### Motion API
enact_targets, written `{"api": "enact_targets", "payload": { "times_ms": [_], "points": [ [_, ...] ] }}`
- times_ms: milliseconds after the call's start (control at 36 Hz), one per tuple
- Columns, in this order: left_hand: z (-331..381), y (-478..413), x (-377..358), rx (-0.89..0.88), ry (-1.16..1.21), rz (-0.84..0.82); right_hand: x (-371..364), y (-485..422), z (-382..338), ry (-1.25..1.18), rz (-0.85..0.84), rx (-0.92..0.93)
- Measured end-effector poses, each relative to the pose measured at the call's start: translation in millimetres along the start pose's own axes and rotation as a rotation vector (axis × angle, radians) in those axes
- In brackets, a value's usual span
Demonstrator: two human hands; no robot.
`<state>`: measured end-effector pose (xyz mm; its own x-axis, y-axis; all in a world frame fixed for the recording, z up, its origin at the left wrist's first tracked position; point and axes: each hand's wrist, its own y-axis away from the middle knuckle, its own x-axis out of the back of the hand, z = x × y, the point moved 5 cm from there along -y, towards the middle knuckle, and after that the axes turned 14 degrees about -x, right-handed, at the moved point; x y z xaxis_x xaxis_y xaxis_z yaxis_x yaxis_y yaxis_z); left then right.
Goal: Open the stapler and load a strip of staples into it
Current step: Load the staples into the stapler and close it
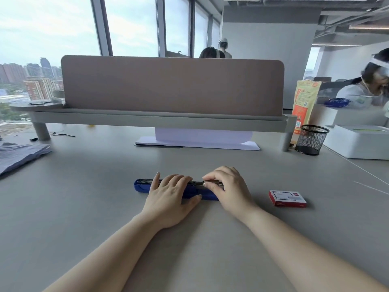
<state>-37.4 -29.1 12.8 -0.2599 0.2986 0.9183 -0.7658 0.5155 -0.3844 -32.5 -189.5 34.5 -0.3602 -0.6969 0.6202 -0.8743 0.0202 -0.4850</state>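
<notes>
A blue stapler (141,186) lies opened out flat and lengthwise on the grey desk, its metal channel facing up. My left hand (170,197) lies over its middle, fingers across the top and thumb at the near side, holding it down. My right hand (228,186) is at the stapler's right end, thumb and forefinger pinched on a thin metal strip of staples (212,182) that rests in the channel. A small red staple box (287,198) sits shut on the desk to the right of my right hand.
A tan divider screen (172,85) on a grey shelf spans the back of the desk (84,207). White paper (197,144) lies below it. A black mesh pen cup (311,139) and white box (362,142) stand at right, blue cloth (19,154) at left. People are beyond.
</notes>
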Motion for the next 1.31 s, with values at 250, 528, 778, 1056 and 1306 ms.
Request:
{"api": "enact_targets", "payload": {
  "times_ms": [250, 528, 778, 1056, 1306],
  "points": [
    [0, 0, 0, -0.004, -0.006, 0.003, -1, -1, 3, -0.033, -0.025, -0.028],
    [-1, 0, 0, -0.009, 0.008, 0.005, 0, 0, 2, -0.028, -0.04, -0.029],
    [-1, 0, 2, 0.002, 0.004, 0.002, 8, 6, 4, 0.071, -0.045, -0.038],
    [-50, 32, 28, 0.552, 0.045, 0.036, 18, 15, 25, 0.023, -0.205, -0.335],
    [-49, 42, 22, 0.666, 0.156, -0.013, 25, 37, 18, 0.383, -0.293, -0.316]
  ]
}}
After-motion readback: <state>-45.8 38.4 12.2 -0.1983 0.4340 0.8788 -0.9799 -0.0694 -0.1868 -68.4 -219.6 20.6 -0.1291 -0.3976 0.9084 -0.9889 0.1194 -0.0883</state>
